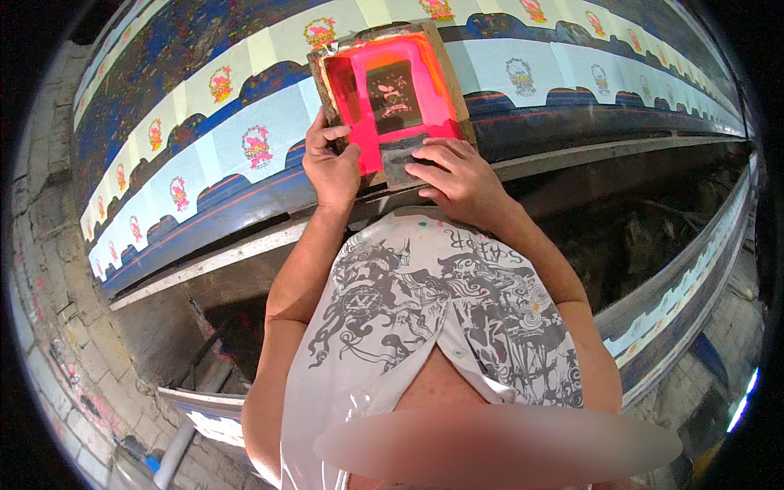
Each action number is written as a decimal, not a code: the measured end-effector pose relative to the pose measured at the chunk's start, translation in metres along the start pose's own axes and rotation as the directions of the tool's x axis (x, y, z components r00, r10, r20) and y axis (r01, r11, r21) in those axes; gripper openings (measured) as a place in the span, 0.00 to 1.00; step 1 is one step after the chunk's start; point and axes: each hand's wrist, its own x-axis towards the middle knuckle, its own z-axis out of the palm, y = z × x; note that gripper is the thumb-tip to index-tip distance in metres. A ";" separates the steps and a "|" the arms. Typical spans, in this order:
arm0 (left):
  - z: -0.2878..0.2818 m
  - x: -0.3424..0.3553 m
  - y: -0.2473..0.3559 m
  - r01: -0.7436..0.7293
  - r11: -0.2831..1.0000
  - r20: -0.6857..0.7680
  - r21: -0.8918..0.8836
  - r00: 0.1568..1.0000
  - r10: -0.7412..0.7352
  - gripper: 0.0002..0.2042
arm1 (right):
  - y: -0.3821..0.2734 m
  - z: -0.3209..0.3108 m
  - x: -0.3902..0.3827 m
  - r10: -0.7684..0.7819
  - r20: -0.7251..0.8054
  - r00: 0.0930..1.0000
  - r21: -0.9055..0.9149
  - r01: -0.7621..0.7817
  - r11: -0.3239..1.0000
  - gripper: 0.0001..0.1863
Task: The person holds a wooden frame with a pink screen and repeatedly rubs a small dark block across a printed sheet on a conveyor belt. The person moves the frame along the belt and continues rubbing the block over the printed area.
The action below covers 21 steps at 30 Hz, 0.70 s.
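Long printing table (pixel 245 245), draped in dark blue and pale blue cloth (pixel 204 98), running from 8 o'clock up to 2 o'clock across the view; second strip of cloth along the 4 o'clock rim. Printed along the cloth, two rows of small red-and-yellow motifs (pixel 256 147), too many toward the bent rim to count surely. Brick and concrete floor at 8 o'clock.

One wooden screen-printing frame (pixel 390 90) at 12 o'clock, flat on the cloth, long axis running away from the body and tilted slightly to 1 o'clock; bright pink mesh (pixel 412 114) inside, with one dark stencil panel at its middle. One squeegee (pixel 400 159) at the frame's near edge, blade lying crosswise to the frame.

Both forearms stretched up from 6 o'clock, elbows spread, over a white patterned shirt (pixel 425 310). Left hand (pixel 331 163) at the frame's near left corner, thumb over the edge, fingers curled together and pressed onto wood. Right hand (pixel 457 175) palm down, fingers slightly apart, fingertips clamped on the squeegee.
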 end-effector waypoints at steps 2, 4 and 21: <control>0.000 -0.001 0.002 -0.005 1.000 0.004 0.011 1.000 0.005 0.16 | 0.002 -0.002 0.005 -0.012 -0.003 1.000 -0.038 0.012 0.999 0.19; -0.001 -0.001 0.003 0.002 0.998 0.011 0.068 1.000 -0.002 0.16 | 0.005 -0.004 0.012 -0.035 0.008 0.999 -0.055 0.036 0.998 0.19; -0.018 -0.008 0.001 0.095 0.995 -0.004 -0.016 0.995 -0.095 0.17 | 0.103 -0.007 0.144 -0.140 0.103 0.985 -0.080 0.148 0.986 0.21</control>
